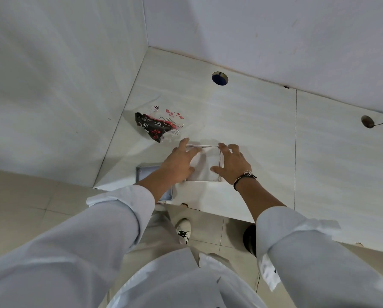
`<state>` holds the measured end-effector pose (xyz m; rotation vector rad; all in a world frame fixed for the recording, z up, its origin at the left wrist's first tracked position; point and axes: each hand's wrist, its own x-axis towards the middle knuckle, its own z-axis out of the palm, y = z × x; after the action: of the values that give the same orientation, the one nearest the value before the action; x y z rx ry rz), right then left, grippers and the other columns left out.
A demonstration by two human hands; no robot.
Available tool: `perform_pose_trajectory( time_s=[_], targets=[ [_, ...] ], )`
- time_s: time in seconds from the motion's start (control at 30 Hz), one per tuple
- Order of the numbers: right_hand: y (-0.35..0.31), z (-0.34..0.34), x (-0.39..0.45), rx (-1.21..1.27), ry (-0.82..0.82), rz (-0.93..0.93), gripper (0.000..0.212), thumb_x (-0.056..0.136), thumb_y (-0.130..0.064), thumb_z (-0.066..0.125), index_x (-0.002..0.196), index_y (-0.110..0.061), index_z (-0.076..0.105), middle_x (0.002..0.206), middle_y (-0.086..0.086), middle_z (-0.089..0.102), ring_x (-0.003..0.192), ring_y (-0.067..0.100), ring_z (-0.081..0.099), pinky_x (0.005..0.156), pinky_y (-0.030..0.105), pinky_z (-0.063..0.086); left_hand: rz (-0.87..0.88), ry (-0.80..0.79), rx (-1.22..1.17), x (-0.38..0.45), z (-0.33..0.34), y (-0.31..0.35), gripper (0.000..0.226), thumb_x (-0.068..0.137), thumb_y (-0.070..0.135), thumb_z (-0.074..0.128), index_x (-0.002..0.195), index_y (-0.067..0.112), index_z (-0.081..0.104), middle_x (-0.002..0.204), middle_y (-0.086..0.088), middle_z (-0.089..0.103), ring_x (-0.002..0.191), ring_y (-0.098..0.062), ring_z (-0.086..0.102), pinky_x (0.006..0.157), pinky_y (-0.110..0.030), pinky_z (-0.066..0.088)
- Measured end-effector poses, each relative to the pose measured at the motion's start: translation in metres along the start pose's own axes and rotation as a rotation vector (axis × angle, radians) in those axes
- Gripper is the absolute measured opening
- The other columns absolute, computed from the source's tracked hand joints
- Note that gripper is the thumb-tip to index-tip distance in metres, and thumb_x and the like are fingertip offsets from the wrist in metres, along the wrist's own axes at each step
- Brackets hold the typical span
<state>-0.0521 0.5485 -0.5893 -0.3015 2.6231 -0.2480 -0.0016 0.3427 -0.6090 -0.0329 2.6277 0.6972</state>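
Observation:
A white rectangular box [205,165] with a pale sheet inside lies on the white desk [252,134] near its front edge. My left hand [179,162] lies over the box's left side, index finger stretched to the far left corner. My right hand [229,164] spans the right side, fingertips on the far right corner and thumb on the sheet. Under my left forearm sits a grey-blue box part [145,173], half hidden.
A torn clear wrapper with black and red print [158,124] lies just beyond the box to the left. Two round cable holes [219,78] [367,121] pierce the desk near the back wall. White partition walls close the left and back. Tiled floor and my shoe [183,230] lie below.

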Motion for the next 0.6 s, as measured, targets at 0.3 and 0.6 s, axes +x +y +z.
perform_pose_trajectory(
  time_s=[0.3,0.6],
  targets=[
    [-0.016,0.013,0.011,0.353,0.255,0.186,0.015,0.097,-0.033,0.056,0.106,-0.023,0.049,0.098,0.007,0.071,0.090,0.033,0.067,0.067,0.037,0.052,-0.219,0.343,0.050,-0.062,0.035,-0.034,0.048,0.090,0.041,0.065,0.118,0.003,0.055,0.111,-0.018,0.062,0.098,-0.036,0.065,0.077,-0.042,0.056],
    [-0.034,0.005,-0.008,0.472,0.517,0.112,0.036,0.087,-0.034,0.065,0.109,-0.009,0.052,0.113,0.005,0.055,0.098,0.030,0.062,0.068,0.039,0.053,-0.387,0.397,-0.169,-0.055,0.014,-0.031,0.024,0.087,0.030,0.056,0.079,0.008,0.058,0.086,-0.012,0.061,0.083,-0.035,0.065,0.066,-0.037,0.055]
  ],
)
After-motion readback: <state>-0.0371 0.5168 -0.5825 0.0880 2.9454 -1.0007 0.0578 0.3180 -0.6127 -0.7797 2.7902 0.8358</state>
